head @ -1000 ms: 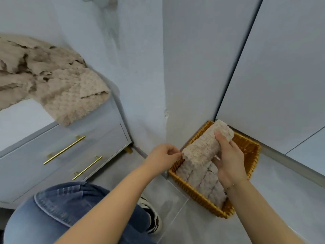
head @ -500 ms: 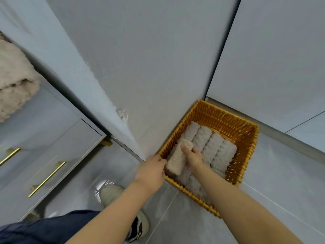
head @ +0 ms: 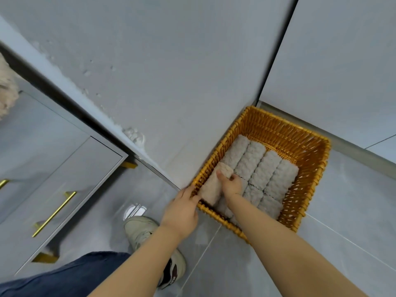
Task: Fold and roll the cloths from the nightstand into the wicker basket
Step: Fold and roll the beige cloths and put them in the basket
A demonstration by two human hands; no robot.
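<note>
Roll (head: 213, 185): pale beige cloth with a nubby, bobbled pile, wound into a short cylinder, lying tilted along the near-left wall inside the basket (head: 308, 144), atop other rolls. Right hand (head: 231, 185) grips it, thumb over its far end and fingers curled against its side. Left hand (head: 182, 211) rests at the basket's near-left corner, fingers extended and touching the roll's near end and the rim; no curl around anything visible. Basket: rectangular, orange-gold wicker, open weave, standing on the floor (head: 342, 200) in the corner of the walls. Stored rolls (head: 261, 166): same fabric, greyer in tone, four side by side at the far end with more toward the near end; the near-end count is hidden by the right forearm and the held roll. Nightstand (head: 53, 168): left of the basket, grey drawers with gold bar handles, cut off by the frame edge. Loose cloths (head: 6, 91): only a blurred beige fringe visible above the nightstand. Shoe (head: 145, 232): off-white, near the basket's near-left corner; a side marking, unreadable.
</note>
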